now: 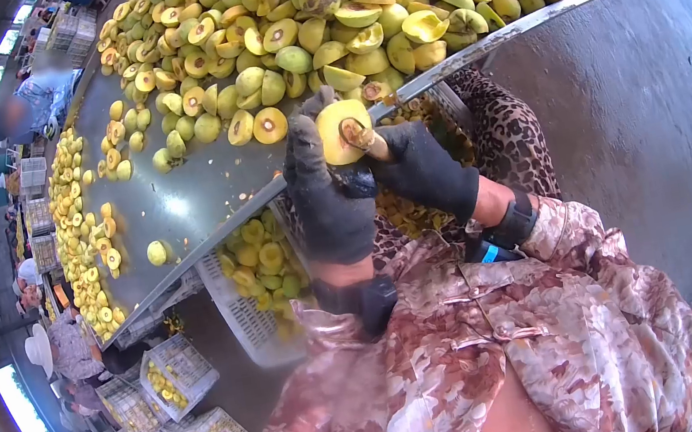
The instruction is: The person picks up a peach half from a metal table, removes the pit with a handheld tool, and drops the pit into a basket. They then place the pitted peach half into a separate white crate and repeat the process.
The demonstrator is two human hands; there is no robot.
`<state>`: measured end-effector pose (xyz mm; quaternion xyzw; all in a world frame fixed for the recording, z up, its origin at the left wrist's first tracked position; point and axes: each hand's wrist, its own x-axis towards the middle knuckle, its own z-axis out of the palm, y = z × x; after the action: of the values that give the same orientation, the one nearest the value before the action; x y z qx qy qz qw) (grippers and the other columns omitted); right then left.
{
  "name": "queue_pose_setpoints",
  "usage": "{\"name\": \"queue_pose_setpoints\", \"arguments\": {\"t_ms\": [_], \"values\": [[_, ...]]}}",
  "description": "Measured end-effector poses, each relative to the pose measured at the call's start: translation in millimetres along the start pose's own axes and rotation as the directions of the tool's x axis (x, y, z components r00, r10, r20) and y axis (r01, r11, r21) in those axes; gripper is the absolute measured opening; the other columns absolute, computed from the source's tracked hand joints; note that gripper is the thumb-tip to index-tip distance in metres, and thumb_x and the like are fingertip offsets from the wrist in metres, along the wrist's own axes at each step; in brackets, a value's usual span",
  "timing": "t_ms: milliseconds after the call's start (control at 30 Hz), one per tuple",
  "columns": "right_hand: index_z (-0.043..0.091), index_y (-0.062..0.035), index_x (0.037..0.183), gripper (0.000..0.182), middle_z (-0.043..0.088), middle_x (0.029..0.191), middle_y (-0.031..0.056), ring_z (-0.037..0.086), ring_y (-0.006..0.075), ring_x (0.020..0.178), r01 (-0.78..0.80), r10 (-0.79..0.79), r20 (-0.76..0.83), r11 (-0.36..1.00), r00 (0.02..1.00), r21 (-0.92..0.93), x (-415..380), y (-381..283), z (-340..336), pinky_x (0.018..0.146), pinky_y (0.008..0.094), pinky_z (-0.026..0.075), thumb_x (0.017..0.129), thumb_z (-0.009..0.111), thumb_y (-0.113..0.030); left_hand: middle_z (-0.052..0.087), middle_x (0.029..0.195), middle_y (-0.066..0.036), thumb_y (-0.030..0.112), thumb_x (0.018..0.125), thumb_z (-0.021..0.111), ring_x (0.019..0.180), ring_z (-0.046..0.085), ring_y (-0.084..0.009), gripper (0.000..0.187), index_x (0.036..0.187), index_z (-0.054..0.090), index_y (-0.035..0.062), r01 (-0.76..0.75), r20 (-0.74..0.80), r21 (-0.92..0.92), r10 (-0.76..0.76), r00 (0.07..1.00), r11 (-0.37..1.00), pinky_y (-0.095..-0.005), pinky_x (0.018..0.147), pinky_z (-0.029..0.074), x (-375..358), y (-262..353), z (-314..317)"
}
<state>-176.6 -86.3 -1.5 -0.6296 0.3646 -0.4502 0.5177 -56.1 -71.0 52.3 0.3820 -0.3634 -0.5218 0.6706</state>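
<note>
My left hand (330,196), in a dark glove, grips a peach half (335,119) from below and behind, its cut yellow face turned up with a reddish-brown centre. My gloved right hand (426,164) closes around a short tan stick-like tool (376,147), whose end meets the centre of that cut face. The grip hides most of the tool, and I cannot tell its exact kind. Just beyond both hands lies a large pile of halved peaches (293,60) on a metal table (207,183).
The table's raised rim (490,42) runs close past my hands. Below it stands a white plastic crate (230,309) of peach pieces, and more pieces lie by my lap. Stacked crates (177,375) fill the left floor; other people (79,345) sit along the table's far side.
</note>
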Motion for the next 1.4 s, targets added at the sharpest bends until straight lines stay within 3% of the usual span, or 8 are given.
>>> {"name": "queue_pose_setpoints", "arguments": {"t_ms": [333,567,700,767,933,1033,1167,1400], "values": [[0.067,-0.0004,0.111,0.021,0.073,0.091,0.0083,0.067,0.0143,0.081,-0.103,0.037,0.383,0.983,0.923,0.153,-27.8,23.6,-14.3,0.072,0.0349,0.054,0.098,0.065,-0.016,0.071,0.085,-0.011,0.041,0.108,0.049,0.08,0.069,-0.0201,0.049,0.093,0.069,-0.0001,-0.031,-0.054,0.436,0.06,0.997,0.899,-0.0324,0.076,0.056,-20.9,-12.0,6.5],[0.069,-0.0007,0.098,0.012,0.067,0.081,0.0014,0.062,0.0101,0.08,-0.332,-0.229,0.922,0.883,0.311,0.332,-42.0,-3.7,18.8,0.074,0.0291,0.052,0.094,0.071,-0.013,0.068,0.079,-0.01,0.053,0.104,0.053,0.072,0.069,-0.0206,0.054,0.086,0.065,0.0034,0.317,-0.104,-0.042,-0.32,0.942,0.947,-0.0336,0.067,0.057,-50.5,10.8,-26.6],[0.069,-0.0023,0.084,0.015,0.068,0.075,0.0085,0.065,0.0138,0.071,-0.381,-0.022,0.865,0.892,0.501,0.243,-27.4,4.4,-22.4,0.068,0.0363,0.052,0.087,0.076,-0.015,0.067,0.077,-0.008,0.054,0.103,0.055,0.065,0.065,-0.0185,0.054,0.089,0.066,0.0037,0.241,-0.344,0.104,-0.192,0.919,0.965,-0.0328,0.06,0.054,-62.2,41.7,-93.7],[0.072,-0.0045,0.084,0.014,0.072,0.076,0.0134,0.069,0.0241,0.065,0.16,0.359,0.558,0.719,0.748,-0.676,-43.5,61.5,-47.1,0.064,0.036,0.054,0.083,0.075,-0.018,0.068,0.078,-0.007,0.047,0.103,0.059,0.064,0.06,-0.016,0.047,0.092,0.067,0.002,0.308,-0.534,0.663,0.142,0.834,0.683,-0.0321,0.057,0.049,-47.9,43.0,-168.9],[0.071,-0.0023,0.087,0.014,0.061,0.061,0.0074,0.058,0.0142,0.053,-0.287,0.313,0.448,0.95,0.838,-0.127,-21.3,47.1,-40.7,0.054,0.0349,0.048,0.081,0.075,-0.015,0.071,0.09,-0.01,0.035,0.094,0.072,0.076,0.063,-0.0185,0.041,0.105,0.069,-0.0044,0.248,-0.458,0.721,0.177,0.871,0.648,-0.0352,0.068,0.052,72.1,6.2,-247.4],[0.069,-0.0023,0.09,0.014,0.058,0.06,0.0009,0.053,0.0108,0.049,-0.667,0.453,0.573,0.707,0.683,0.236,-18.3,35.1,-37.0,0.046,0.0304,0.042,0.084,0.074,-0.014,0.073,0.101,-0.013,0.026,0.084,0.082,0.087,0.068,-0.0197,0.044,0.112,0.066,-0.0041,-0.075,0.056,0.997,0.361,0.931,0.037,-0.0337,0.076,0.055,138.0,-49.5,-245.5],[0.066,-0.0067,0.086,0.011,0.054,0.061,-0.0015,0.049,0.0084,0.045,-0.787,0.752,0.235,0.594,0.616,0.165,-21.1,94.2,-28.4,0.04,0.0253,0.038,0.091,0.072,-0.014,0.071,0.098,-0.008,0.01,0.076,0.087,0.086,0.066,-0.0175,0.044,0.113,0.065,-0.0008,0.287,-0.256,0.703,-0.145,0.956,0.651,-0.0317,0.078,0.056,132.0,-17.5,-202.7],[0.065,-0.0035,0.09,0.008,0.061,0.074,0.0009,0.054,0.0084,0.065,-0.461,0.499,-0.06,0.834,0.864,0.303,-32.5,98.3,-4.5,0.058,0.0271,0.044,0.087,0.069,-0.009,0.066,0.108,-0.005,-0.005,0.08,0.079,0.094,0.064,-0.0151,0.042,0.116,0.059,0.0034,-0.013,-0.118,0.634,0.114,0.986,0.773,-0.0296,0.087,0.056,37.6,10.1,-142.6]]}}
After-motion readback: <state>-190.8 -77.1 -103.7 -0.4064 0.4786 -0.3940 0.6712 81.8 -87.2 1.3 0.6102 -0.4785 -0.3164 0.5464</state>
